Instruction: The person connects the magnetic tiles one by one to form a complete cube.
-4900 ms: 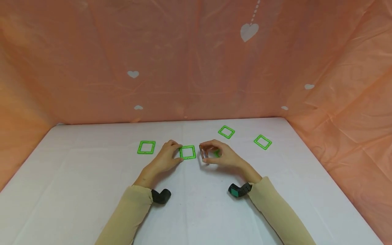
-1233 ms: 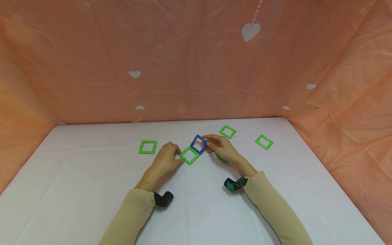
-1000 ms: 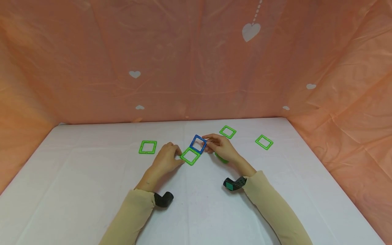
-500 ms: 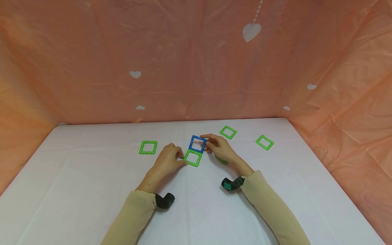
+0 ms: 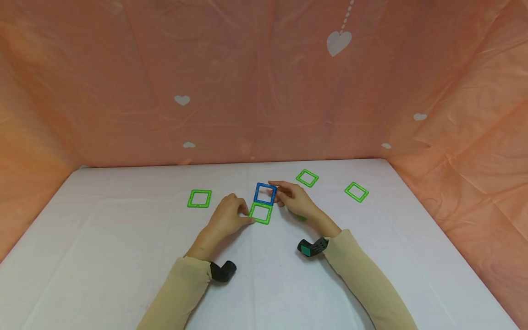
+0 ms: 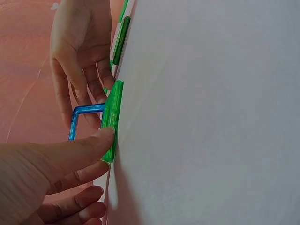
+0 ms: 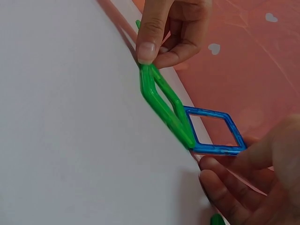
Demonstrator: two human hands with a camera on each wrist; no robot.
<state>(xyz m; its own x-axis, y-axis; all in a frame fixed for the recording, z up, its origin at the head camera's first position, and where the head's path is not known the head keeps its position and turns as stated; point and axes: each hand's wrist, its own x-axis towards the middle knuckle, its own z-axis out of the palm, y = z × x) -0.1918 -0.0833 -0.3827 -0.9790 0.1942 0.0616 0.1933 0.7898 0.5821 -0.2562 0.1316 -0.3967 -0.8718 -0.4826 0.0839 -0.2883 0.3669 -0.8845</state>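
Observation:
My left hand [image 5: 227, 214] pinches a green square magnetic tile [image 5: 270, 214] by its left side, thumb and finger on its rim. A blue square magnetic tile [image 5: 265, 185] meets the far edge of the green one; in the right wrist view the blue tile [image 7: 208, 113] stands at an angle to the green tile [image 7: 161, 108], edges touching. The fingers of my right hand [image 5: 298, 199] hold the blue tile's right side. Seen from the left wrist, the green tile [image 6: 113, 115] is nearly edge-on, hiding part of the blue tile [image 6: 89, 108].
One green tile [image 5: 199, 205] lies left of my left hand. Two more, a far green tile [image 5: 304, 181] and a right-hand green tile [image 5: 353, 195], lie beyond my right hand. Another green piece [image 5: 302, 218] is mostly hidden under that hand. Orange curtain [image 5: 247, 91] borders the white table.
Earliest, the right hand held a brownish-looking frame apart from the green tile. Later the blue tile touches the green one. Since then both hands have turned the joined pair nearly square to me.

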